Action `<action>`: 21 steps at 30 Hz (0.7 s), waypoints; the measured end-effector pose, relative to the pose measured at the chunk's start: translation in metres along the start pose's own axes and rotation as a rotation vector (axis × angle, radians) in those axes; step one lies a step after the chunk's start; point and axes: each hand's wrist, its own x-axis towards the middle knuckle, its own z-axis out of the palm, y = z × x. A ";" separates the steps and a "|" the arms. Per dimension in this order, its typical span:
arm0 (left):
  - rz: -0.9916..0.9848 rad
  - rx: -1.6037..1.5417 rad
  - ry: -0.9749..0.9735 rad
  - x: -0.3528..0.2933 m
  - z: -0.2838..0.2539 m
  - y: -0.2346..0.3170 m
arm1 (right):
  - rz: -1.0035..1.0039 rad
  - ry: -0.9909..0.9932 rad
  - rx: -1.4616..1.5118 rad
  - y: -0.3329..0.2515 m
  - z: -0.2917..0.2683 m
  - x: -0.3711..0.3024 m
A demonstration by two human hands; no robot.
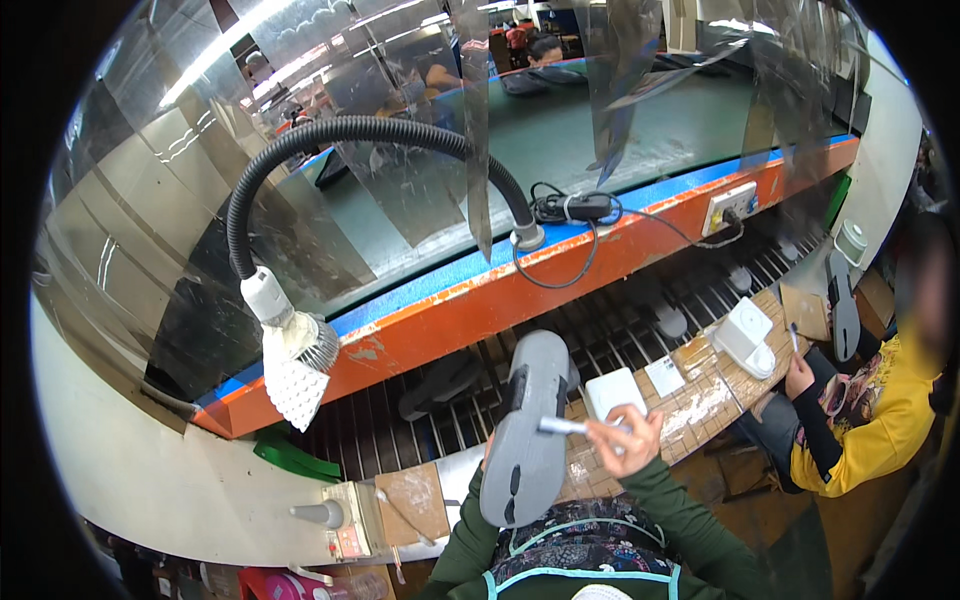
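Held pale brush (563, 425) pinched in right hand (627, 442), just right of grey sole (522, 458) at lower centre of frame. Saw sole's long axis almost upright; could not tell grip of nearer left hand (487, 452), mostly hidden

In the middle of the frame, the shoe sole (525, 455) was grey, with one darker grey band and a small black mark near its lower end. The brush (563, 425) upon it was whitish. At the bottom, the sleeves (690, 510) were dark green, and the apron (585, 532) was dark with a colourful small pattern and pale turquoise edging. Across the centre, the beam (430, 330) was orange with a blue top strip and pale worn spots. Above it, the belt (560, 125) was dark green. At the right, a co-worker's top (865, 430) was bright yellow.
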 end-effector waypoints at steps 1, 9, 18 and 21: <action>-0.007 -0.012 -0.007 0.002 -0.003 0.000 | 0.021 0.020 -0.054 0.011 0.006 0.008; 0.022 -0.102 -0.040 0.006 -0.024 0.009 | 0.018 0.013 -0.008 -0.014 0.025 0.001; 0.480 -0.292 0.311 0.084 -0.062 0.139 | 0.509 -0.094 0.658 0.024 -0.002 -0.031; 0.617 -0.268 0.476 0.084 -0.098 0.174 | 0.634 -0.073 0.730 0.045 -0.005 -0.047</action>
